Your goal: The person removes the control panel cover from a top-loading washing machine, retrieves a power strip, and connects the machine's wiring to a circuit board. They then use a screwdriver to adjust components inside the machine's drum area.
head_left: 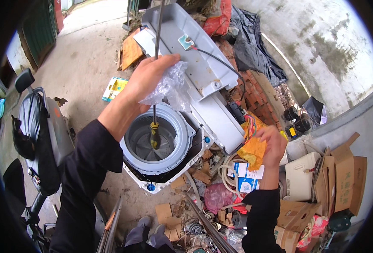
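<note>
My left hand (pixel 146 78) is closed around crumpled clear plastic wrap (pixel 169 86). A long screwdriver (pixel 155 135) with a yellow and black handle runs through the same grip, handle down over the washing machine tub (pixel 152 139). The grey top panel (pixel 214 63) of the machine is lifted and tilted over the tub's far right side. A small green circuit piece (pixel 186 41) on a black cable lies in the panel. At its right end, my right hand (pixel 272 143) pinches an orange plastic sheet (pixel 253 152) beside coloured wires (pixel 250 124).
A parked scooter (pixel 47 122) stands to the left. Boxes and flattened cardboard (pixel 342 177) lean at the right. Scrap parts and hoses (pixel 233 168) litter the ground beside the machine, near a brick pile (pixel 260 95). Metal bars (pixel 207 225) rise near my feet.
</note>
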Available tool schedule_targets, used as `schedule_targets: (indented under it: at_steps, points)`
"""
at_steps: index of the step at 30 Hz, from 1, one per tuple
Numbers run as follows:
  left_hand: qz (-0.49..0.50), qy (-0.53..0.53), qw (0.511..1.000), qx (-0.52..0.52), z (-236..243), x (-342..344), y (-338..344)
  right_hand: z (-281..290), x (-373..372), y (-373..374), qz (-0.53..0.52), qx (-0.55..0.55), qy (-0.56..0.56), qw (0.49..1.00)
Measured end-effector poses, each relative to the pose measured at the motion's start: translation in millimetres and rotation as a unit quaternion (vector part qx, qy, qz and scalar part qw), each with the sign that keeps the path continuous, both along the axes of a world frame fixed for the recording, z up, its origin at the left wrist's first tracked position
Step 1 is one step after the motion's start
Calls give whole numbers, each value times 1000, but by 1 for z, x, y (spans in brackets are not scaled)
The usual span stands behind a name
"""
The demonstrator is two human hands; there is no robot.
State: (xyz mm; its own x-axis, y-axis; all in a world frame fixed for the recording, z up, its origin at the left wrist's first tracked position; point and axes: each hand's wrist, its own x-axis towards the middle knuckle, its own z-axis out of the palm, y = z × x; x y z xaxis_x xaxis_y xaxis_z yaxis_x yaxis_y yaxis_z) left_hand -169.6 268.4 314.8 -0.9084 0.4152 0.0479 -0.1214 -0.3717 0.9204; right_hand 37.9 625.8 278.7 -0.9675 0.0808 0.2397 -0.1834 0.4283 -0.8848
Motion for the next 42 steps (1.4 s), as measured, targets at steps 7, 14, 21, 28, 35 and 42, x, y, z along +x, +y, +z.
schedule_targets:
  at_steps: [7, 14, 21, 28, 35, 42]
  points:
    - [3, -12, 1000, 22, 7, -1, 4, 46, -97, -36, 150, 7, -193, 970]
    - [-28, 6, 999, 23, -3, -5, 5, 59, -105, -38, 214, 61, -185, 957]
    - [-68, 21, 997, 35, 4, -5, 8, 64, -73, -71, 74, 56, -23, 995]
    - [-74, 41, 996, 23, -2, -9, 10, 95, -53, -140, -50, 193, 198, 960]
    - [-103, 41, 994, 13, -3, -9, 9, 103, -65, -146, 1, 271, 114, 956]
    - [-113, 120, 986, 14, -5, -20, 9, 79, -50, -117, -149, 49, 174, 972]
